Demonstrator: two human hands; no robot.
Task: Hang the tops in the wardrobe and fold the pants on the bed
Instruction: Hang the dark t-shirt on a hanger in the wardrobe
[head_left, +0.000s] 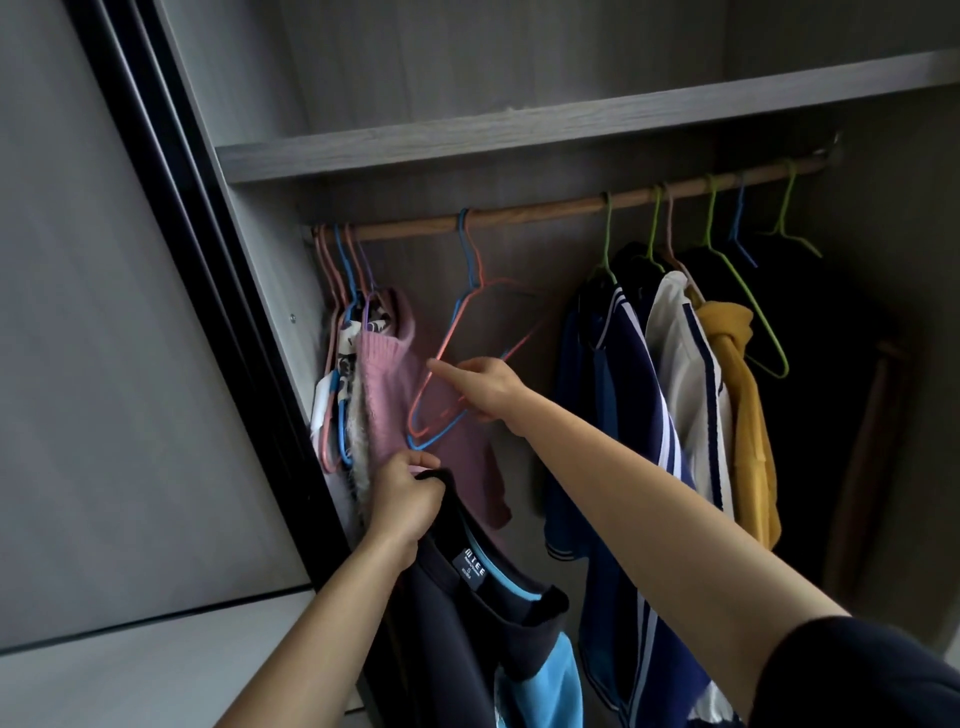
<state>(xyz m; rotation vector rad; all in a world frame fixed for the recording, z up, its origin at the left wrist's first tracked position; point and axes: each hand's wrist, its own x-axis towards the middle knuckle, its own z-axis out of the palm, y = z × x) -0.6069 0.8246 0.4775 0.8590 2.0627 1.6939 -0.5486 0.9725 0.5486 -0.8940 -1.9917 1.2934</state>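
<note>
The rail (545, 214) is brown wood, dull-grained; the shelf (519, 136) above is grey matt wood-grain board. The pink sweater (389, 384) is fuzzy ribbed knit. The coral and blue hangers (451, 332) look thin, smooth, coated. The dark top (457, 623) is smooth matt cloth

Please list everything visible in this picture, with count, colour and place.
shelf: one, grey, above the rail
rail: one, brown wood, under the shelf
empty hangers: two, orange and blue, middle of rail
sweater: one, pink, left end of rail
jacket: one, navy with white stripes, right of middle
white top: one, white, beside the jacket
yellow top: one, yellow, right of the white top
dark top: one, black with light blue, held below the sweater
left hand: one, grips the dark top's collar
right hand: one, holds the empty hangers
</note>
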